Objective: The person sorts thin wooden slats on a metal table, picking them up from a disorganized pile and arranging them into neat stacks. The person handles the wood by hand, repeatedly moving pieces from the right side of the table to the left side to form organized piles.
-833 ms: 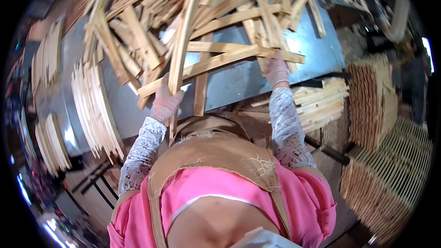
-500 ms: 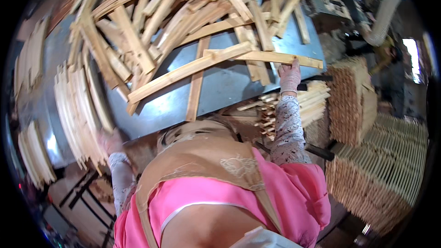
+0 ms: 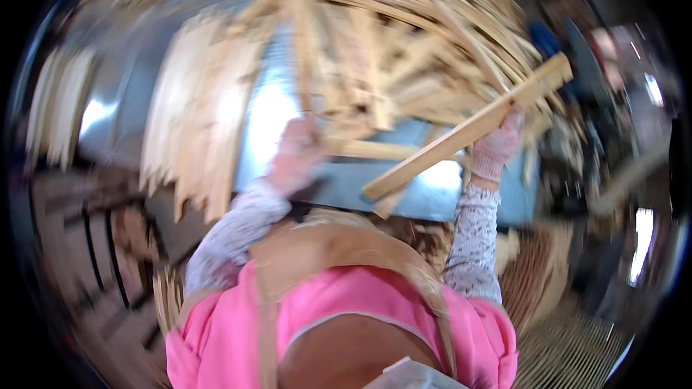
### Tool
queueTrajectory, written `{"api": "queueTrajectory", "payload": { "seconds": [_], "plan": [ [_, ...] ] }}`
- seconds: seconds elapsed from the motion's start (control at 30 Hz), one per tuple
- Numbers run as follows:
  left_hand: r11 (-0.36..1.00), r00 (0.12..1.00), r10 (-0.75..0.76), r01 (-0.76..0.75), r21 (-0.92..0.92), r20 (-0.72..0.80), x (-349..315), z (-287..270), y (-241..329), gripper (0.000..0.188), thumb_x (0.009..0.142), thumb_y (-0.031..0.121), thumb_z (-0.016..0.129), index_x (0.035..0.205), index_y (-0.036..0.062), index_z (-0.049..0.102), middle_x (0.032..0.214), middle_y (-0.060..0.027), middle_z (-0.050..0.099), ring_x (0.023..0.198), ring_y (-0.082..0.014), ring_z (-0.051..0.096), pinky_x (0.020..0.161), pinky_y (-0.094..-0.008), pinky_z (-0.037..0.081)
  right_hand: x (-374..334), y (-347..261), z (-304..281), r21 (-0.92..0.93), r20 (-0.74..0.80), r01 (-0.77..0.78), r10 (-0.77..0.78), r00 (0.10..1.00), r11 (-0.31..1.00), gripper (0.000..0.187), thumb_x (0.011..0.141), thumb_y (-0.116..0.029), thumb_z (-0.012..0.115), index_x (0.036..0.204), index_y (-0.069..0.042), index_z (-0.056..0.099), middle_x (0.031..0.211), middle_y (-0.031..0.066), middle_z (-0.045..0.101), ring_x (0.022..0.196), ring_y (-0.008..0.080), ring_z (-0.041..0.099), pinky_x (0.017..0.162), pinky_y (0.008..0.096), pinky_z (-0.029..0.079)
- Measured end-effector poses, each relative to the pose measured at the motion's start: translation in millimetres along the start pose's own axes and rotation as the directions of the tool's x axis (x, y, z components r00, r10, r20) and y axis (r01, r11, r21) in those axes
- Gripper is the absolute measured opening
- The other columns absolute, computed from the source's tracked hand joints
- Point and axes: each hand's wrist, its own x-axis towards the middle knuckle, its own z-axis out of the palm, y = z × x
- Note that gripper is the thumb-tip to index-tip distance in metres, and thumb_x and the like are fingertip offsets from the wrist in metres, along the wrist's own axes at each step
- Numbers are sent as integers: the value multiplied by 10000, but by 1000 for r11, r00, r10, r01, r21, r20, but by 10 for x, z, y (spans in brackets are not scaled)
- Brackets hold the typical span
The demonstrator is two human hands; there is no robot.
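Observation:
My gloved right hand (image 3: 497, 145) is closed around a long pale wooden slat (image 3: 461, 130), which slants across the right part of the metal table with its far end raised to the right. My left hand (image 3: 294, 155), also gloved, is over the table between a row of slats and the loose pile. Motion smears its fingers, near the lower end of an upright slat (image 3: 301, 57); whether they grip it is unclear. The heap of loose slats (image 3: 404, 50) lies crisscrossed beyond both hands.
Slats lie side by side in a row (image 3: 202, 108) on the left of the blue-grey metal table (image 3: 497, 198). Another row (image 3: 61, 104) lies farther left. Stacked wood (image 3: 537, 266) stands at the lower right, beside a ribbed stack (image 3: 569, 349). Dark metal bars (image 3: 108, 252) are at lower left.
My right hand has lifted the slat off the pile and tilted it. My left hand has left the left row and moved right. The view has swung left and blurred.

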Motion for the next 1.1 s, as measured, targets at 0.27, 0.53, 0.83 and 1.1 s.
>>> {"api": "queueTrajectory", "payload": {
  "seconds": [0.27,0.53,0.83,1.1],
  "plan": [
    [917,919,-393,395,59,-37,54,-1877,-341,434,1025,467,635,1325,156,673,1174,-212,744,1037,-419,710,872,-486,563,-317,-3136,1701,654,756,-752,-94,648,75,395,1040,-314,716,1233,20,635,960,68,656,744,156,627,654,299,539],
    [421,714,-424,700,576,-558,-502,-4020,-2530,543,1062,565,538,1404,169,685,1204,-142,760,1093,-348,734,936,-482,583,-1548,-3294,2413,166,971,-867,73,226,470,426,1027,-321,647,1328,-30,570,854,38,618,636,130,565,532,297,455],
    [604,758,-501,652,458,-419,-468,-3761,-3267,558,1094,523,476,1453,134,652,1405,-175,694,1340,-378,617,1146,-458,470,-1523,-3916,2907,330,934,-573,-172,312,750,747,1014,-444,611,1521,69,417,1383,352,640,1331,513,588,1142,449,441],
    [606,655,-547,740,292,-522,-502,-4721,-3800,587,1093,517,474,1436,76,655,1414,-206,687,1366,-398,601,1163,-447,451,-1360,-4949,3952,422,896,-434,-291,336,796,846,991,-453,620,1594,80,360,1493,372,567,1419,506,532,1212,438,397]
  ]
}}
